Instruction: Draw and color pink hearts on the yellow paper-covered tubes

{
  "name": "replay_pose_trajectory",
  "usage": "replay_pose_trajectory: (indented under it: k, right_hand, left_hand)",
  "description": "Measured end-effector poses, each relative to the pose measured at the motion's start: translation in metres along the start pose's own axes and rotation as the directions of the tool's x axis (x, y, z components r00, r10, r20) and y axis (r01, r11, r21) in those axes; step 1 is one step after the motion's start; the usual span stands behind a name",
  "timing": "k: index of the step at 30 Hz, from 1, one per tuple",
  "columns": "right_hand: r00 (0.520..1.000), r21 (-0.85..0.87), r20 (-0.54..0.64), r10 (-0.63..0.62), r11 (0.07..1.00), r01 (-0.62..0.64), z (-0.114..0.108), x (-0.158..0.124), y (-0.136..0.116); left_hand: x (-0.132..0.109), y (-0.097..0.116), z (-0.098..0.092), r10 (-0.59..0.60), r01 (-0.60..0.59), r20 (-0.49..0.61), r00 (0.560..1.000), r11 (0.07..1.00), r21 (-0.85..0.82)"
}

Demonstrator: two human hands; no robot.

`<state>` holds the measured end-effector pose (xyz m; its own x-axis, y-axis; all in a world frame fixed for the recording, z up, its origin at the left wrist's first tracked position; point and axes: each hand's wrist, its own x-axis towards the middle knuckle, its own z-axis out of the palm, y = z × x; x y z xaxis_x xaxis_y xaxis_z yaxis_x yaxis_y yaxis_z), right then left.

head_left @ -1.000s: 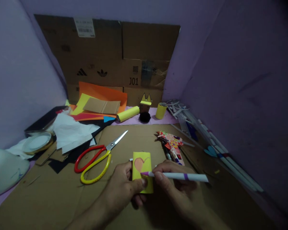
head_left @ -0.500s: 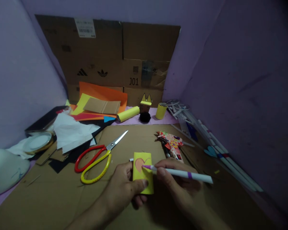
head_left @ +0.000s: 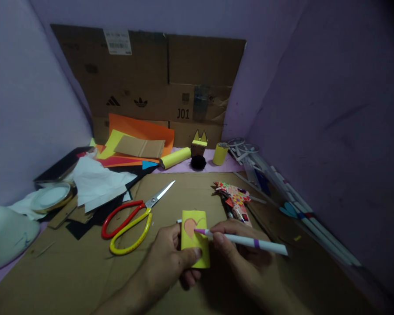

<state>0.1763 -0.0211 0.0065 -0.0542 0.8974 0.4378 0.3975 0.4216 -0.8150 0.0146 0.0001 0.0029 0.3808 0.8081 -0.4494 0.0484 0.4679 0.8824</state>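
My left hand grips a small yellow paper-covered block with an orange heart shape on its upper face, thumb pressed on its lower front. My right hand pinches a white marker with a purple tip. The tip touches the block beside the lower right of the heart. Both hands hover just above a brown cardboard sheet.
Red and yellow scissors lie left of the block. A patterned paper piece and pens lie to the right. Coloured paper sheets, a yellow tube, a tape roll and a white bowl lie around.
The marker tip rose from the block's lower middle to the lower right edge of the heart. My left hand kept the block nearly still.
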Motion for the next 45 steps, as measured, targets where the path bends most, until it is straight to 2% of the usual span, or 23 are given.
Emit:
replay_pose_trajectory:
  k: [7, 11, 20, 24, 29, 33, 38, 45]
  right_hand:
    - [0.998, 0.035, -0.004, 0.06, 0.998, -0.06, 0.0018, -0.0037, -0.0013]
    - [0.999, 0.021, 0.042, 0.03, 0.999, -0.031, 0.001, -0.0018, -0.0002]
    - [0.998, 0.032, 0.026, 0.051, 0.998, -0.052, 0.0012, -0.0039, 0.0005]
    - [0.998, 0.047, 0.063, 0.021, 0.999, -0.024, 0.0009, -0.0028, 0.0005]
    - [1.0, 0.031, -0.005, 0.012, 0.999, -0.011, 0.0014, -0.0022, 0.0001]
    - [0.999, 0.011, 0.048, -0.012, 1.0, 0.011, 0.001, -0.0018, 0.0006]
    - [0.999, -0.041, -0.042, 0.001, 0.999, -0.003, -0.0012, 0.0001, 0.0007]
    - [0.998, 0.021, 0.051, -0.028, 0.999, 0.027, 0.0001, -0.0001, -0.002]
  left_hand:
    - [0.0, 0.0009, -0.0006, 0.017, -0.017, 0.01, 1.0, 1.0, -0.008]
    - [-0.0002, 0.0014, -0.0002, 0.02, -0.02, 0.009, 1.0, 1.0, 0.006]
    - [0.0011, 0.0002, 0.0001, 0.016, -0.016, 0.018, 1.0, 1.0, -0.003]
    - [-0.0003, 0.0005, -0.0003, 0.026, -0.026, 0.023, 0.999, 1.0, -0.002]
    - [-0.0006, 0.0029, 0.0007, 0.016, -0.016, 0.007, 1.0, 1.0, 0.002]
    - [-0.0017, 0.002, 0.0009, 0.024, -0.024, 0.004, 1.0, 1.0, -0.009]
    - [0.0015, -0.0054, -0.0028, 0.036, -0.035, 0.023, 0.999, 0.999, -0.024]
    - [0.0018, -0.0022, -0.0022, 0.03, -0.03, 0.022, 0.999, 0.999, -0.023]
